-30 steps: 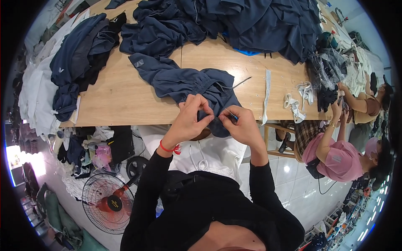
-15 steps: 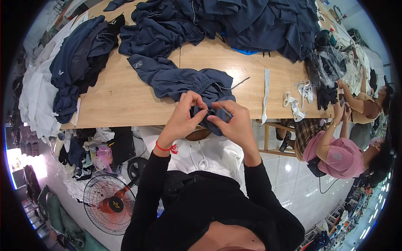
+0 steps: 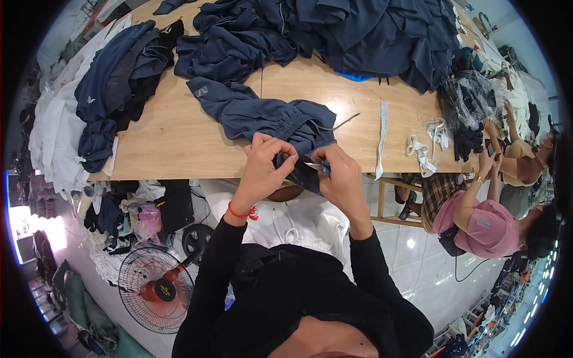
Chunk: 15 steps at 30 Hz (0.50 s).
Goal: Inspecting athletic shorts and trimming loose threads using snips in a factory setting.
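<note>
A navy garment (image 3: 253, 113) with a gathered elastic band and a small grey patch lies at the table's near edge, partly hanging over it. A dark drawcord (image 3: 340, 126) sticks out of it to the right. My left hand (image 3: 265, 164) is closed in a pinch at the garment's near end; whether cloth or a thread is between the fingertips is too small to tell. In my right hand (image 3: 342, 179) is a pair of small thread snips (image 3: 321, 165) with blue on the handle. Their metal blades point left, close to my left fingertips.
Beyond lies a large heap of navy garments (image 3: 388, 42). Dark clothes (image 3: 116, 71) are piled at left, beside white cloth (image 3: 54, 131). White strips (image 3: 382, 140) lie at right. A fan (image 3: 156, 289) stands lower left. A person in pink (image 3: 486, 227) sits at right, another beyond.
The snips in my right hand have turned so their blades now show, pointing left. My left hand stays pinched at the garment. The whole view has shifted slightly.
</note>
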Each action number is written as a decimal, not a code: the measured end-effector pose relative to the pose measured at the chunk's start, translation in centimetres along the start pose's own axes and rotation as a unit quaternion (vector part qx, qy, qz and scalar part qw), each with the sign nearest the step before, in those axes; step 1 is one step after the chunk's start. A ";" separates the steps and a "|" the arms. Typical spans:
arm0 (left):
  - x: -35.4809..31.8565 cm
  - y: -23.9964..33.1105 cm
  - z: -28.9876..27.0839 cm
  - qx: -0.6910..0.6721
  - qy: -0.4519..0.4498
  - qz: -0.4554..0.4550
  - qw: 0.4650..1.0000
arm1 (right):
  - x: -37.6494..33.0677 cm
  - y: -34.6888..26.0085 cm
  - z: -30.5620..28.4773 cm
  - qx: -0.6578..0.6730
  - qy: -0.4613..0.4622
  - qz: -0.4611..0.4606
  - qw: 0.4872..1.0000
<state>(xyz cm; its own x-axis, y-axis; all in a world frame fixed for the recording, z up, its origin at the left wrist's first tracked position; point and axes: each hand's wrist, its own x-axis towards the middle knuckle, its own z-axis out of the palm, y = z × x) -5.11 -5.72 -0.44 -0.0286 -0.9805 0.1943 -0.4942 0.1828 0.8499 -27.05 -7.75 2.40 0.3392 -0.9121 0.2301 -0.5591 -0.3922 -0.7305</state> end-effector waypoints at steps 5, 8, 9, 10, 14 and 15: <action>-0.3 -1.1 -0.1 -0.007 0.006 -0.021 1.000 | -0.8 1.3 -0.8 -0.015 -0.004 0.012 1.000; 0.2 -1.8 -0.9 -0.053 0.090 -0.098 0.990 | -0.8 2.4 -2.2 -0.002 0.026 0.044 0.999; 0.3 -1.9 -1.2 -0.058 0.087 -0.076 0.992 | -0.6 2.5 -2.7 0.017 0.040 0.054 0.998; 0.4 -1.9 -1.3 -0.063 0.076 -0.067 0.993 | -0.5 2.5 -2.9 0.028 0.050 0.106 0.993; 0.4 -0.9 -0.6 -0.081 0.022 -0.046 0.995 | -0.1 1.1 -1.4 0.146 0.069 0.067 0.985; 0.5 -0.6 -0.2 -0.092 0.002 -0.033 0.995 | 0.1 0.7 -0.6 0.127 0.070 0.035 0.989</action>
<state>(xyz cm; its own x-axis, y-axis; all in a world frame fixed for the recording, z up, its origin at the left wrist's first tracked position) -4.64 -6.27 -0.72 0.0028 -0.9906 0.1371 -0.3273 0.1286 0.9361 -27.89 -8.23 2.29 0.1878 -0.9507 0.2468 -0.3630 -0.3007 -0.8820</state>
